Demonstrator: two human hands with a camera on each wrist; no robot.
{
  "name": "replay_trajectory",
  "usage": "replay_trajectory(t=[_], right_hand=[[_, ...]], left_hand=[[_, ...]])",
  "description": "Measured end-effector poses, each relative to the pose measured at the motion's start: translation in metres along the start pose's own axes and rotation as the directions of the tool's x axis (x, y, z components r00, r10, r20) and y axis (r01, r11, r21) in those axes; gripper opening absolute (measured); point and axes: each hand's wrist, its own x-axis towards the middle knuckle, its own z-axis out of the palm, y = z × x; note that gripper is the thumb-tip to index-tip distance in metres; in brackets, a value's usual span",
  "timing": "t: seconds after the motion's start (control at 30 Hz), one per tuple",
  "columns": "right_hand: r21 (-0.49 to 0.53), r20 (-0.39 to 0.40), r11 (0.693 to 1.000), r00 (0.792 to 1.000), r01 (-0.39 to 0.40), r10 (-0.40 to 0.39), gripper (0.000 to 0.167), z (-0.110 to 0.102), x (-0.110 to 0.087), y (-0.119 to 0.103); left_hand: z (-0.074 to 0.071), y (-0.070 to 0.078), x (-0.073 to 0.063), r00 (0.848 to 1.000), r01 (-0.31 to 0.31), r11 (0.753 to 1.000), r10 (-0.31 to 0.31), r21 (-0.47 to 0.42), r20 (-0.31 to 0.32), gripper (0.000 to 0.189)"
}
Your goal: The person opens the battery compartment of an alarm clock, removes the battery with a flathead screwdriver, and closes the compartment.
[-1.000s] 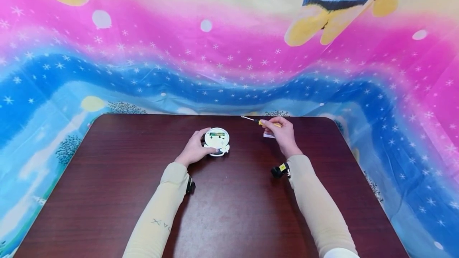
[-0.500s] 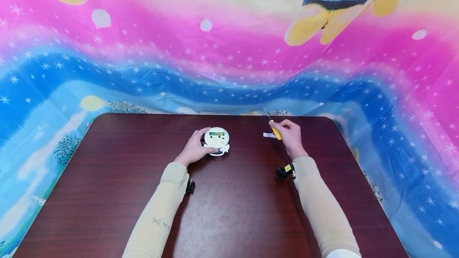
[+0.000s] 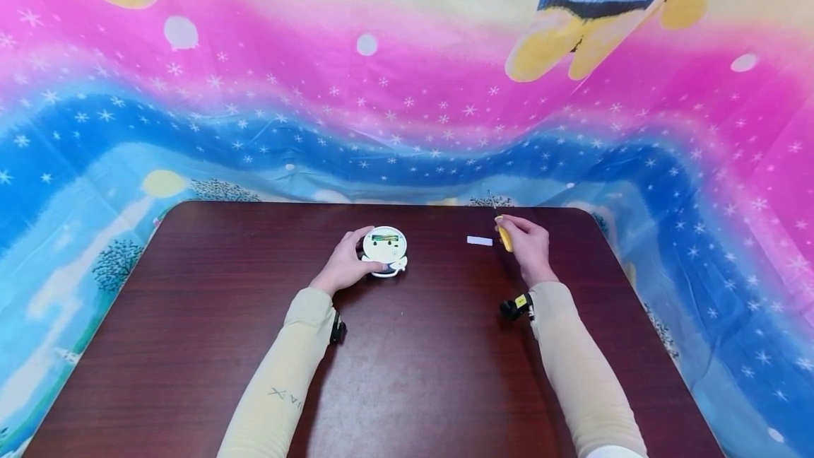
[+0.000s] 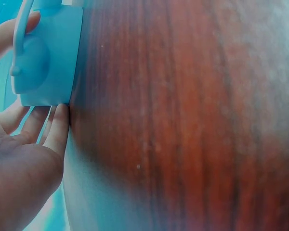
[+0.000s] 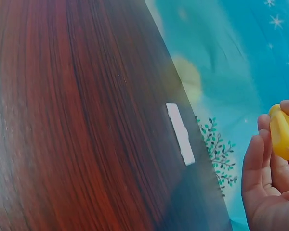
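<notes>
My left hand [image 3: 345,265] grips a round white device [image 3: 384,249] from its left side, thumb across the lower front. Two batteries [image 3: 384,237] appear to lie in a slot on its upper face. In the left wrist view the device [image 4: 58,62] shows a flat side and a curved white bar, fingers beneath it. My right hand [image 3: 531,246] pinches the yellow handle of a screwdriver [image 3: 505,236], its shaft pointing up and away. The right wrist view shows only the yellow screwdriver handle [image 5: 283,133]. Left of that hand, a thin white strip [image 3: 480,240], like a battery cover, lies on the table.
The dark brown wooden table [image 3: 407,345] has its far edge just beyond both hands. Behind it hangs a patterned pink and blue cloth [image 3: 407,112]. Small black cameras sit on both wrists, the right camera [image 3: 514,308] having a yellow label.
My right hand has moved to the right with the screwdriver, whose shaft swung from pointing left to pointing up. The white strip is now fully uncovered. The left hand and device stayed put.
</notes>
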Motion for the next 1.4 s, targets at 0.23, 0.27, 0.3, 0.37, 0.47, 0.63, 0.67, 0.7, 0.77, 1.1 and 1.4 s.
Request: replay_trajectory(t=[0.23, 0.27, 0.3, 0.37, 0.47, 0.63, 0.67, 0.7, 0.77, 1.1, 1.4], right_hand=[[-0.054, -0.030, 0.998, 1.000, 0.006, -0.007, 0.038, -0.011, 0.002, 0.002], [-0.059, -0.032, 0.998, 0.999, 0.003, -0.005, 0.037, -0.013, 0.003, 0.003], [-0.064, -0.035, 0.998, 0.999, 0.003, -0.006, 0.037, -0.015, 0.003, 0.003], [-0.070, -0.039, 0.998, 0.999, 0.003, -0.006, 0.037, -0.019, 0.004, 0.005], [-0.103, -0.057, 0.995, 0.998, -0.009, 0.003, 0.035, -0.023, 0.005, 0.008], [-0.191, -0.077, 0.980, 0.996, -0.051, 0.036, 0.040, -0.031, 0.004, 0.012], [-0.208, -0.073, 0.976, 0.996, -0.057, 0.043, 0.041, -0.033, 0.004, 0.013], [-0.224, -0.068, 0.972, 0.996, -0.064, 0.050, 0.043, -0.035, 0.004, 0.014], [-0.249, -0.057, 0.966, 0.996, -0.074, 0.062, 0.045, -0.039, 0.004, 0.014], [-0.336, -0.029, 0.937, 0.995, -0.097, 0.093, 0.044, -0.050, 0.006, 0.018], [-0.417, 0.023, 0.901, 0.990, -0.120, 0.143, 0.046, -0.058, 0.003, 0.021]], left_hand=[[-0.001, 0.002, -0.002, 1.000, 0.007, 1.000, -0.007, 0.000, 0.000, 0.084], [-0.001, 0.002, -0.002, 1.000, 0.008, 1.000, -0.008, 0.002, 0.002, 0.085], [-0.001, 0.002, -0.002, 1.000, 0.010, 1.000, -0.010, 0.003, 0.003, 0.085], [-0.001, 0.001, -0.001, 1.000, 0.004, 1.000, -0.004, 0.003, 0.003, 0.085], [0.000, -0.001, 0.000, 1.000, 0.005, 1.000, -0.005, 0.001, -0.001, 0.086], [0.000, -0.003, 0.001, 1.000, 0.007, 1.000, -0.007, 0.000, -0.001, 0.087], [0.000, -0.003, 0.001, 1.000, 0.009, 1.000, -0.009, 0.002, 0.000, 0.087], [0.000, -0.003, 0.001, 1.000, 0.010, 1.000, -0.010, 0.004, 0.000, 0.087], [0.000, -0.003, 0.001, 1.000, 0.013, 1.000, -0.013, 0.004, 0.000, 0.087], [0.000, -0.001, -0.001, 1.000, 0.007, 1.000, -0.007, -0.004, -0.001, 0.087], [0.001, -0.005, 0.000, 1.000, -0.006, 1.000, 0.006, -0.022, -0.005, 0.086]])
